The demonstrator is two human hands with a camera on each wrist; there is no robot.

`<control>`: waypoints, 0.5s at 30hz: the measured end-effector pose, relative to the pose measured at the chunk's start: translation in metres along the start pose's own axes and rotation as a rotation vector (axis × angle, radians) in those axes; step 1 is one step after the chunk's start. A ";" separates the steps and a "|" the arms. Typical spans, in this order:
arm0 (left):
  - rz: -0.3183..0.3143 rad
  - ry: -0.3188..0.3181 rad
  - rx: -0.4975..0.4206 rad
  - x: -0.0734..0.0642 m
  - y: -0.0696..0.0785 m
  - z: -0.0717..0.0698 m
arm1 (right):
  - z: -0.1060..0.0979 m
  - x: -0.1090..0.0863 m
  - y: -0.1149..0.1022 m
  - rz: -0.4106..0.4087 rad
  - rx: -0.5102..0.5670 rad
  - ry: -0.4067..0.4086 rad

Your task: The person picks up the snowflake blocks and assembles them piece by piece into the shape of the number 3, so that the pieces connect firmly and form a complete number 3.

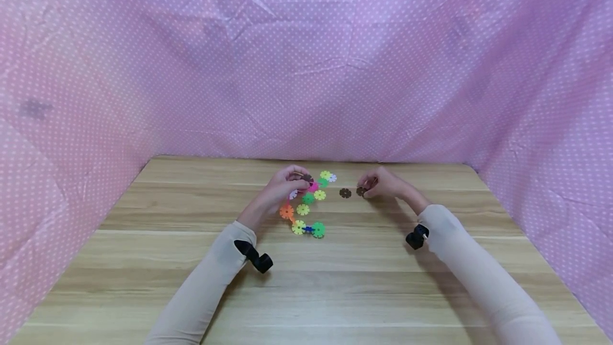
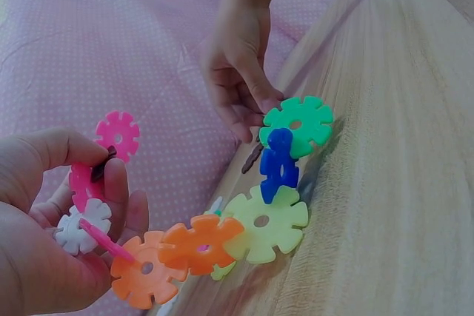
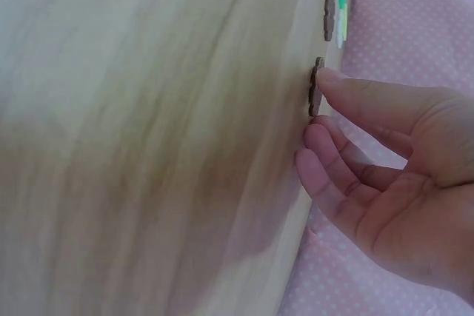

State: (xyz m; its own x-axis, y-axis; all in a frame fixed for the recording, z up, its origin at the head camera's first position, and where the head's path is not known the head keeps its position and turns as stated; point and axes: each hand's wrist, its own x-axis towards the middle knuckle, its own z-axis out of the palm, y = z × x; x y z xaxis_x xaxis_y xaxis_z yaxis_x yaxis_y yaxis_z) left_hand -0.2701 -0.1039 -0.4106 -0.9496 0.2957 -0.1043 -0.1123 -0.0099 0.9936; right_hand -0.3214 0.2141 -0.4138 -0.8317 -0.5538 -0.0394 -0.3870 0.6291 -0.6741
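Note:
My left hand (image 1: 281,189) pinches a brown notched plastic disc (image 2: 99,171) between thumb and fingers. From it hangs a chain of interlocking discs: pink, a white disc (image 2: 89,221), an orange disc (image 2: 133,286), a yellow disc (image 2: 290,236), a dark blue disc (image 2: 275,177) and a green disc (image 2: 315,120) at the end. Over to the right, my right hand (image 1: 387,184) grips the edge of another brown disc (image 3: 314,90) at the tabletop, thumb against its upper side. Part of the held chain is hidden behind the left fingers.
One loose brown disc (image 1: 345,193) lies just left of the right hand. Several loose discs, among them a yellow disc (image 1: 320,195) and a pale lilac disc (image 1: 332,178), lie beside the chain on the wooden table (image 1: 354,281). Pink dotted cloth (image 1: 306,68) surrounds the table's back and sides.

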 end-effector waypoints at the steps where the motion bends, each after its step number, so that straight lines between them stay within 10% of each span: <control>1: -0.003 0.002 -0.003 0.000 0.000 0.000 | 0.001 0.000 -0.001 0.008 -0.003 0.001; 15: 0.002 0.000 -0.043 0.000 -0.001 0.000 | 0.012 -0.002 -0.011 0.066 0.058 0.025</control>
State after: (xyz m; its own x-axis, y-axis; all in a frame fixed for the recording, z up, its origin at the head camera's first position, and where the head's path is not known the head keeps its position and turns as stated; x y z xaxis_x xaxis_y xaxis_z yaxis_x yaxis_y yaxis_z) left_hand -0.2701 -0.1036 -0.4113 -0.9498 0.2956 -0.1027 -0.1232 -0.0516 0.9910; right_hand -0.3110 0.2015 -0.4149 -0.8646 -0.4979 -0.0670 -0.3078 0.6304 -0.7126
